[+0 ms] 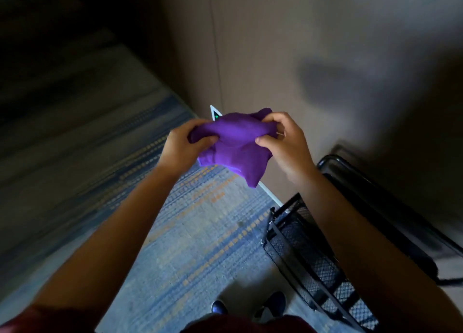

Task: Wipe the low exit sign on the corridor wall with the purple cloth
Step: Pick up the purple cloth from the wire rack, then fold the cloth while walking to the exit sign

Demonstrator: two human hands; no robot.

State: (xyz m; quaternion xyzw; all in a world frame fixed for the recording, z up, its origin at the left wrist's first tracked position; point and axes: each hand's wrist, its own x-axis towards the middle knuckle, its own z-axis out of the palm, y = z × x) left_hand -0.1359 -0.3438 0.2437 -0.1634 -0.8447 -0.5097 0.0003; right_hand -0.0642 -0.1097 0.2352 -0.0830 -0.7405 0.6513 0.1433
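Observation:
A bunched purple cloth (234, 146) hangs between both hands in the middle of the head view. My left hand (183, 146) pinches its left side and my right hand (285, 142) grips its right side, fingers curled into the fabric. Behind and below the cloth, low on the beige corridor wall (275, 44), the exit sign (215, 113) shows a white-edged corner with a green mark at its upper left. Its white lower edge reappears under the cloth; the rest of the sign is hidden by the cloth.
A black wire-mesh cart (313, 252) with a black frame stands against the wall at lower right, close to my right forearm. Blue-and-orange striped carpet (200, 245) covers the floor. My shoes (248, 305) show at the bottom. The corridor's far left is dark.

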